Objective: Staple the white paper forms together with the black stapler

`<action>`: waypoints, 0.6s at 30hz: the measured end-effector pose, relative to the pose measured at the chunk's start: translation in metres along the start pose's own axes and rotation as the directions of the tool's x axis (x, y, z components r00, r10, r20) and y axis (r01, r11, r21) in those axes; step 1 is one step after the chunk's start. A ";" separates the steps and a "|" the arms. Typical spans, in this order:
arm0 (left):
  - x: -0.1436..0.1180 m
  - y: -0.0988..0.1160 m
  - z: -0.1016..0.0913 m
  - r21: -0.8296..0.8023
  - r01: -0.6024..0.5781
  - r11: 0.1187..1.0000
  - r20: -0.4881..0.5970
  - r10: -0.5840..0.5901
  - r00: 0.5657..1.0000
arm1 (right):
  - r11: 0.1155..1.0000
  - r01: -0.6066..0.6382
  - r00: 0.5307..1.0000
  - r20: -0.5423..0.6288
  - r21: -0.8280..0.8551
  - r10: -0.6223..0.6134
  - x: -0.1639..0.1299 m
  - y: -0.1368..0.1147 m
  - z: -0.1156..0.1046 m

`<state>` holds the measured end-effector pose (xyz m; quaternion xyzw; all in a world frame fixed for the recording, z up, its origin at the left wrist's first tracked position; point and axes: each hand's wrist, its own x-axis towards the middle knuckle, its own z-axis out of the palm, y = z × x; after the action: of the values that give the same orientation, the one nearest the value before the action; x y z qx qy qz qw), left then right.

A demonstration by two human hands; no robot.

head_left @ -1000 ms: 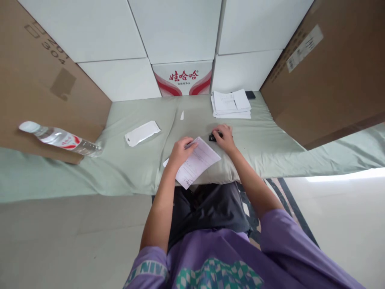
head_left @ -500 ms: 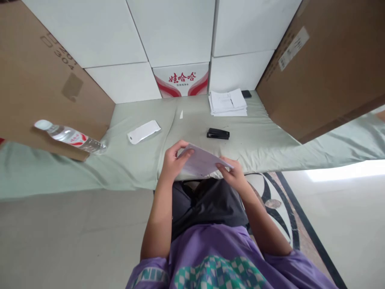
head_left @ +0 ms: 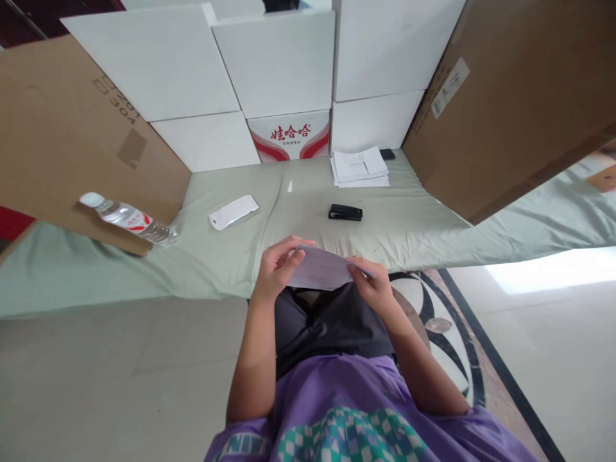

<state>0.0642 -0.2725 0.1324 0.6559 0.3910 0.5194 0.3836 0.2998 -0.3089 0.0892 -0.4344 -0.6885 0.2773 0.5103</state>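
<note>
Fingers, left hand [head_left: 278, 266]: narrowing in a pinch, thumb lying across a corner of the held paper [head_left: 317, 269].
Fingers, right hand [head_left: 374, 281]: pinching the opposite end of the same paper, thumb pressing on the near face.
Left cardboard box [head_left: 52, 128]: standing on the green cloth [head_left: 212, 263], showing "304" in grey print; the characters above are running partly out of sight.
Right cardboard box [head_left: 510, 109]: bearing a white label whose marks are staying unreadable.
White carton [head_left: 291, 136]: displaying 娃哈哈 in red between red swooshes; smaller line beneath, too fine to read surely.
Water bottle [head_left: 128, 218]: leaning against the left box, wearing a red-and-white label; lettering not legible.
Paper, location: hanging between both hands, tilting over the lap at the cloth's near edge; sheet count not telling.
Paper, handling: probably behaving as light, flexible and easily creased, calling for a gentle hold at opposite edges.
Paper stack [head_left: 360, 167]: lying before the white boxes, carrying print too small to read.
White packet [head_left: 234, 212]: resting right of the bottle, showing no readable wording.
Black stapler [head_left: 345, 212]: lying beyond the paper, apart from both hands, displaying no legible brand.
</note>
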 end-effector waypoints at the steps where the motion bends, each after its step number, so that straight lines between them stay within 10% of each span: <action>1: -0.002 0.001 0.000 0.005 -0.006 1.000 -0.001 0.006 1.000 | 1.000 0.000 1.000 0.002 -0.003 0.000 -0.002 -0.001 0.000; 18: -0.011 0.003 0.001 0.011 -0.118 0.993 0.024 0.117 0.993 | 0.997 0.058 0.996 0.075 -0.048 -0.054 -0.026 -0.002 -0.002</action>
<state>0.0641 -0.2840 0.1311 0.6860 0.3504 0.5311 0.3528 0.3035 -0.3331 0.0791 -0.4170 -0.7254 0.2616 0.4811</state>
